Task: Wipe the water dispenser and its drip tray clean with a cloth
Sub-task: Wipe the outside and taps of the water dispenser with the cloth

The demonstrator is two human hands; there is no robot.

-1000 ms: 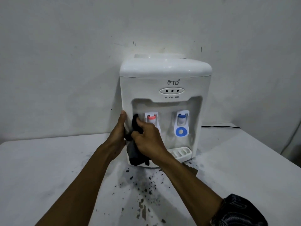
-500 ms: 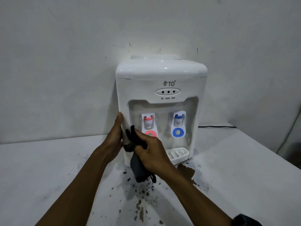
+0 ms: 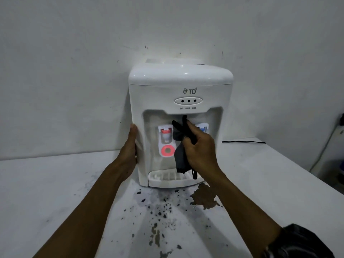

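Observation:
A white tabletop water dispenser [image 3: 180, 84] stands on a white table against the wall. My left hand [image 3: 131, 146] grips its left side. My right hand [image 3: 201, 149] holds a dark cloth [image 3: 179, 159] bunched against the back of the tap recess, between the red hot tap [image 3: 165, 136] and the blue cold tap [image 3: 202, 127], which the hand partly hides. The cloth's lower end hangs down to the white drip tray [image 3: 163, 178] at the dispenser's foot.
The table [image 3: 55, 183] in front of the dispenser is chipped and speckled with dark flecks, with a brown patch [image 3: 203, 199] near the tray's right corner. A black cable [image 3: 243, 142] runs along the table behind the dispenser to the right. The table's right edge falls away near the wall.
My right hand has moved the cloth from the recess's lower left corner up and right to the middle, between the taps. My left hand still holds the dispenser's left side.

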